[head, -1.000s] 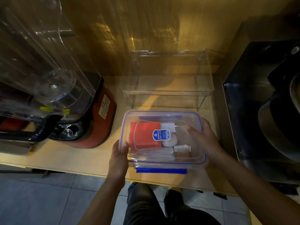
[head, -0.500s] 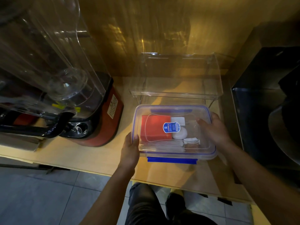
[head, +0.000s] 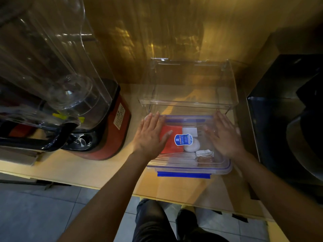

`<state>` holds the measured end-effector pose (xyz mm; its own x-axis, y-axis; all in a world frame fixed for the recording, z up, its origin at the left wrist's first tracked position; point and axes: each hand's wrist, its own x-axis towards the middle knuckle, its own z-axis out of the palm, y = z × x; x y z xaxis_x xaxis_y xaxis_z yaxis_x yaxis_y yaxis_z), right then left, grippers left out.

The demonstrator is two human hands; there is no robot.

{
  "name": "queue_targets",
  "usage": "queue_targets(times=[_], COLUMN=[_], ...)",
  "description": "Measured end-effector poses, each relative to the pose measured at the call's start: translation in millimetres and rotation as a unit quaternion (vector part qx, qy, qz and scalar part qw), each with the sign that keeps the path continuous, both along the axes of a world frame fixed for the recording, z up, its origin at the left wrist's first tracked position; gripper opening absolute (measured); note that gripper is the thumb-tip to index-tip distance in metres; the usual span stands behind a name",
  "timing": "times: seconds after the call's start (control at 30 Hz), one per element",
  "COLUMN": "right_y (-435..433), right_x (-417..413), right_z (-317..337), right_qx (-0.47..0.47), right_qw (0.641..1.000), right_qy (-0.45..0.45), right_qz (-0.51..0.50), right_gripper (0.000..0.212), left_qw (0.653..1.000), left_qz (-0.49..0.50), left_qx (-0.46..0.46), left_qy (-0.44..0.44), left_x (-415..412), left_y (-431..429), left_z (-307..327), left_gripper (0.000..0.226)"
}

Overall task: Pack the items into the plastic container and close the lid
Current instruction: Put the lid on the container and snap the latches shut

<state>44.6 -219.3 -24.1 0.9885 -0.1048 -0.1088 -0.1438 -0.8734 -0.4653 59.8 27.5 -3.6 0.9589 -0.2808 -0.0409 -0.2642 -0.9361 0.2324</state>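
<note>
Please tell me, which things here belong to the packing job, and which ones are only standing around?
Part of the job:
plastic container
its lid
red packet inside
left hand
right hand

Just standing around:
blender
clear rack
black appliance

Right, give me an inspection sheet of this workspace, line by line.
Surface: light wooden counter, dimly lit, mostly bare in front.
Job's things: plastic container with the lid on; red packet, white round item and small white pieces inside; front blue latch sticks outward, apparently not snapped down.
Clutter: red blender with clear jug to the left; clear plastic stand behind the container; black box to the right.
Grippers: left hand and right hand lie flat, open, on the lid.
Cables: nothing seen.
Surroundings: wooden back wall, tiled floor, the person's legs below the counter edge.
</note>
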Motion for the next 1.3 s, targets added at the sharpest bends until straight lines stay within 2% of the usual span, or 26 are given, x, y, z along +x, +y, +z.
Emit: queue_targets(times=[0.13, 0.37, 0.53, 0.63, 0.87, 1.1, 1.3], right_y=[-0.6, -3.8, -3.8, -2.1, 4.5, 15.3, 8.6], right_x=[1.7, 3.3, 14.2, 28.9, 66.9, 72.8, 74.6], right_z=[-2.7, -2.7, 8.5, 14.1, 31.7, 31.1, 38.7], right_qx=[-0.036, -0.061, -0.086, -0.095, -0.029, 0.074, 0.071], right_qw=[0.999, 0.998, 0.994, 0.993, 0.980, 0.975, 0.950], right_qy=[-0.002, -0.009, -0.058, -0.003, 0.152, 0.183, 0.270], right_qz=[0.002, 0.016, 0.042, 0.068, 0.124, 0.100, 0.139], right_gripper=[0.074, 0.065, 0.051, 0.052, 0.067, 0.060, 0.057], left_qw=[0.999, 1.000, 1.000, 1.000, 1.000, 0.999, 0.999], left_qz=[-0.002, 0.014, 0.003, -0.003, 0.003, 0.002, -0.027], left_qx=[0.034, 0.018, 0.016, 0.015, 0.017, 0.020, -0.003], left_qy=[0.002, -0.010, -0.001, -0.001, 0.017, 0.025, 0.041], left_x=[11.7, 10.2, 9.3, 8.8, 10.1, 10.3, 10.9], left_y=[-1.7, -3.6, -0.7, 0.2, -1.2, -0.7, -0.4], left_z=[-13.1, -16.3, -17.3, -19.1, -20.6, -20.8, -17.4], left_gripper=[0.063, 0.059, 0.060, 0.060, 0.060, 0.060, 0.058])
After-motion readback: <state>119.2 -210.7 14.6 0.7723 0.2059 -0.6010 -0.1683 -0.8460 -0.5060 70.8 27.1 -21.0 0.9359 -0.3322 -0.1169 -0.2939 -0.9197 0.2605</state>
